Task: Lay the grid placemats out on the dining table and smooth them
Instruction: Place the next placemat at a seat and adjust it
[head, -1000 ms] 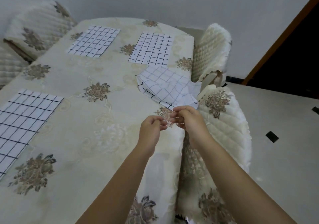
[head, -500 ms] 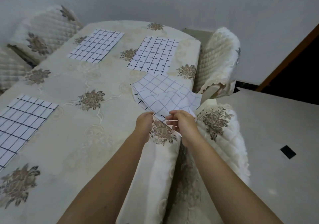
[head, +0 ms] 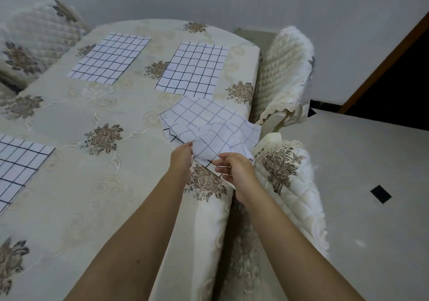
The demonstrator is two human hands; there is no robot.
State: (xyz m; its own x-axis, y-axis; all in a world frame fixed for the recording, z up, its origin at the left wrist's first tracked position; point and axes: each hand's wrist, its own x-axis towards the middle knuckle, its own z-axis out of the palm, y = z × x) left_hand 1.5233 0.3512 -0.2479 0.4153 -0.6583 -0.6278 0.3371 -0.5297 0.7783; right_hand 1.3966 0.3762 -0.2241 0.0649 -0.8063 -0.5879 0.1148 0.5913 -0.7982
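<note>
Okay, left-edge placemat (head: 18, 166) lies flat on the table (head: 92, 208), cut off by the frame. Far-left placemat (head: 109, 58) and far-right placemat (head: 192, 68) lie flat near the far edge, the second faintly rippled. Crumpled placemat (head: 209, 126) sits at the right edge, just beside the far-right one, folded over itself with its near end lifted. Left hand (head: 182, 159) grips its near-left edge, fingertips tucked under the cloth. Right hand (head: 236, 170) pinches the near-right edge, fingers curled. It looks thin, light and floppy, not fragile, and likely slides on the tablecloth. Best taken by two neighbouring corners, pulled taut, then pressed flat from the middle out. Chair (head: 290, 184) stands just beside the right edge. No brand, label or writing readable.
</note>
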